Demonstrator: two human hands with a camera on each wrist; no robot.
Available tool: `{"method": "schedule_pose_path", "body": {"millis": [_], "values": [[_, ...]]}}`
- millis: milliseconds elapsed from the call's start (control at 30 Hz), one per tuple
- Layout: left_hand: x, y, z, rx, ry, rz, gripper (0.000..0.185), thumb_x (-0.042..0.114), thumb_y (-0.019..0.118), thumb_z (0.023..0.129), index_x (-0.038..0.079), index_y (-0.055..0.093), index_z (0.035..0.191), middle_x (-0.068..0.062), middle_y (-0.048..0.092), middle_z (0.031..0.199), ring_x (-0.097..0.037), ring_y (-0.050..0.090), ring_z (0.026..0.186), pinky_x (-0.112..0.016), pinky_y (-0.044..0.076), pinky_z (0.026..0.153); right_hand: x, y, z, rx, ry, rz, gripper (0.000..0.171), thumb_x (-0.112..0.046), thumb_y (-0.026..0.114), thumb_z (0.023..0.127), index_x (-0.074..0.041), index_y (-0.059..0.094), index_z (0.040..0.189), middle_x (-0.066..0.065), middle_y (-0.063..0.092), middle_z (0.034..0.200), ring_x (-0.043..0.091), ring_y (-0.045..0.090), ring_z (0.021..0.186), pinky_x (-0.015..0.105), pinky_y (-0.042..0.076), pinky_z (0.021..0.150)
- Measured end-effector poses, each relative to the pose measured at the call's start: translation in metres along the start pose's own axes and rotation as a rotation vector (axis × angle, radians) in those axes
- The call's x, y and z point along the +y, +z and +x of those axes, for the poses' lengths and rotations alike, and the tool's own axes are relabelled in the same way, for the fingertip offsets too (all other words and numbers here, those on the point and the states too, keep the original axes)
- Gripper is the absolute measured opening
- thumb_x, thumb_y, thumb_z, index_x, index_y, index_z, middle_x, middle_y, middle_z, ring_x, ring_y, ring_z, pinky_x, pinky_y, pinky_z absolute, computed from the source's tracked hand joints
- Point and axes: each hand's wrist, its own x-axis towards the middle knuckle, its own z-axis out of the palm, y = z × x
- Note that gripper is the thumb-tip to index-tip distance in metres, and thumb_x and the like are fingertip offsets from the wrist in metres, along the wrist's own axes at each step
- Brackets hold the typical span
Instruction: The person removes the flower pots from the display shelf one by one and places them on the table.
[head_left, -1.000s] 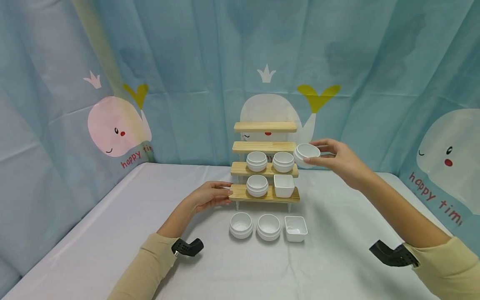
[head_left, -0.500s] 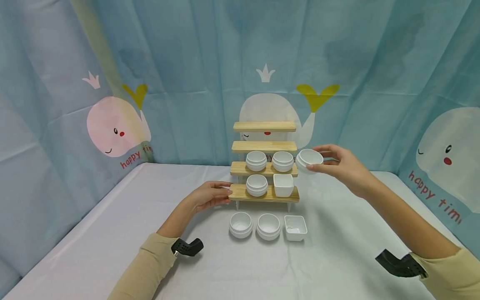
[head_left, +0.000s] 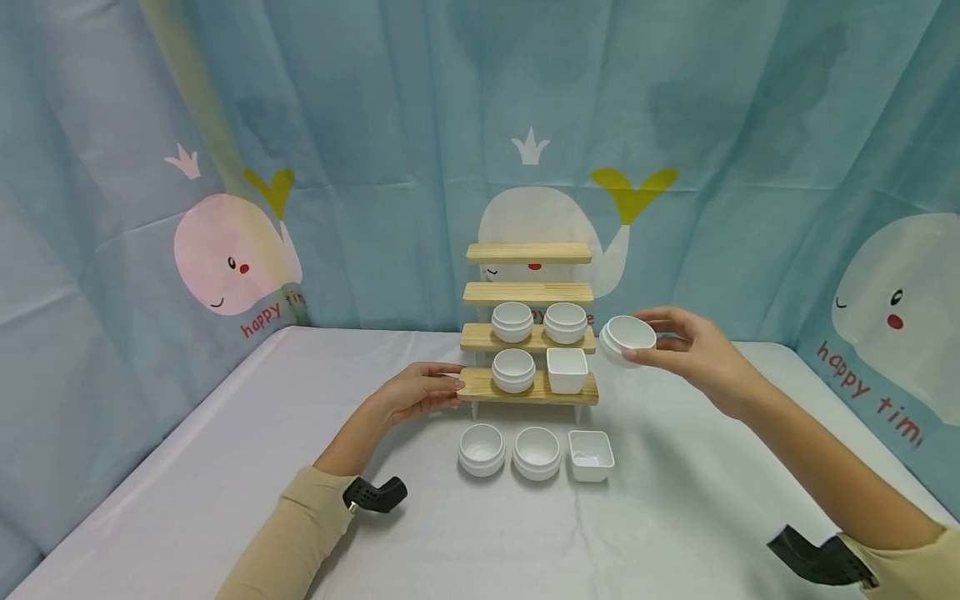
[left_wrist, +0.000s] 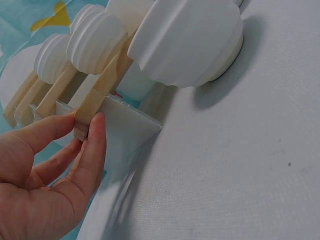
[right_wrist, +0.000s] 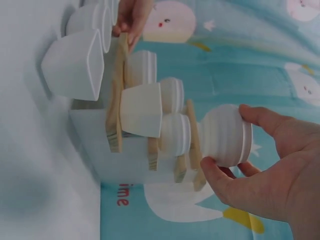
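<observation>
A tiered stand with wooden shelves (head_left: 528,253) is in the middle of the head view. My left hand (head_left: 422,392) pinches the left end of its lowest shelf (left_wrist: 102,87) between thumb and fingers. Raised at the right of the stand, my right hand (head_left: 693,354) grips a round white bowl (head_left: 628,335) by its side. Two round bowls (head_left: 513,322) sit on the second shelf from the bottom. On the lowest shelf are a round bowl (head_left: 513,370) and a square bowl (head_left: 567,370). The upper two shelves bear nothing.
In front of the stand, two round bowls (head_left: 482,450) and a square bowl (head_left: 591,456) stand in a row on the white tablecloth (head_left: 420,533). A blue curtain (head_left: 390,167) printed with whales hangs behind and at both sides.
My right hand has moved down and to the right with the round bowl, away from the stand's shelves. The left hand stays on the lowest shelf.
</observation>
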Motion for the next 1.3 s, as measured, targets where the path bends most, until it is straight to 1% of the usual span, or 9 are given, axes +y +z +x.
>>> {"method": "schedule_pose_path", "body": {"millis": [167, 433, 767, 967, 1300], "values": [[0.0, 0.0, 0.0, -0.001, -0.001, -0.003, 0.055, 0.0, 0.059, 0.106, -0.012, 0.039, 0.155, -0.011, 0.067, 0.11, -0.01, 0.071, 0.086, -0.022, 0.064, 0.081, 0.007, 0.001, -0.006, -0.001, -0.003, -0.006, 0.065, -0.027, 0.077, 0.1, -0.005, 0.048, 0.153, 0.016, 0.051, 0.146, 0.005, 0.067, 0.103, 0.016, 0.052, 0.091], [0.0, 0.0, 0.0, 0.0, 0.0, 0.001, 0.055, -0.001, 0.059, 0.106, -0.012, 0.039, 0.155, -0.011, 0.067, 0.11, -0.01, 0.071, 0.086, -0.021, 0.064, 0.081, 0.017, 0.002, -0.014, -0.002, 0.005, -0.013, 0.065, -0.027, 0.076, 0.1, -0.006, 0.048, 0.154, 0.015, 0.051, 0.147, 0.004, 0.065, 0.105, 0.015, 0.053, 0.089], [0.001, 0.001, -0.001, 0.005, -0.004, 0.0, 0.055, 0.0, 0.059, 0.106, -0.011, 0.039, 0.156, -0.013, 0.067, 0.114, -0.011, 0.071, 0.088, -0.022, 0.064, 0.082, 0.03, 0.002, -0.023, -0.007, 0.021, -0.039, 0.066, -0.027, 0.075, 0.101, -0.005, 0.045, 0.155, 0.015, 0.047, 0.153, 0.001, 0.062, 0.108, 0.015, 0.054, 0.088], [0.001, 0.001, -0.002, 0.009, -0.006, -0.002, 0.055, -0.001, 0.059, 0.105, -0.011, 0.039, 0.156, -0.013, 0.067, 0.115, -0.011, 0.071, 0.087, -0.022, 0.064, 0.081, 0.036, 0.004, -0.028, -0.014, 0.012, -0.009, 0.066, -0.023, 0.076, 0.1, -0.003, 0.045, 0.155, 0.015, 0.049, 0.15, 0.0, 0.063, 0.107, 0.016, 0.056, 0.088], [0.002, 0.002, -0.003, 0.01, -0.006, 0.0, 0.055, -0.001, 0.06, 0.105, -0.011, 0.039, 0.156, -0.013, 0.067, 0.113, -0.011, 0.071, 0.086, -0.022, 0.064, 0.08, 0.047, 0.005, -0.038, -0.022, 0.025, -0.033, 0.064, -0.024, 0.077, 0.099, -0.004, 0.048, 0.153, 0.014, 0.052, 0.147, 0.001, 0.063, 0.108, 0.019, 0.057, 0.087]]}}
